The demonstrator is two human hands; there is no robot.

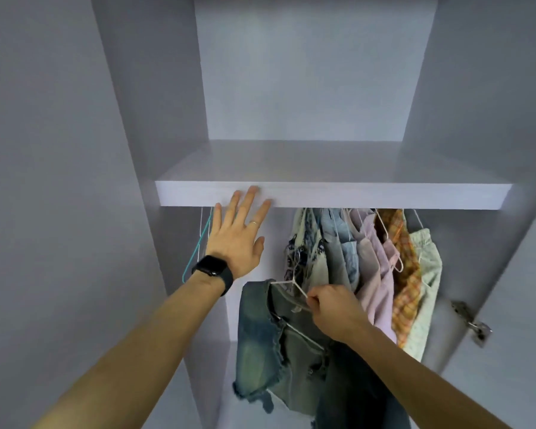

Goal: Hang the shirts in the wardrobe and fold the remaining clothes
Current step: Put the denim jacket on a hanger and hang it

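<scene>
Her left hand [239, 239] lies spread flat against the shelf's front edge [353, 198] while the right hand [331, 308] pinches a white hanger [291, 284] carrying the frayed denim shirt [279, 345].

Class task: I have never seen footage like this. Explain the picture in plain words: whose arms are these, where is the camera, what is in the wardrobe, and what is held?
There is no machine here. One camera worn on a person's head looks forward and down, so the two bare arms are the wearer's own. In front is an open wardrobe with a shelf. The left hand is open, fingers spread, at the shelf's front edge. The right hand pinches a white hanger carrying a denim garment, held below the shelf and apparently not yet hung. To the right, other clothes hang in a row; the shelf hides the rail. To the left hangs a bare teal hanger.
</scene>
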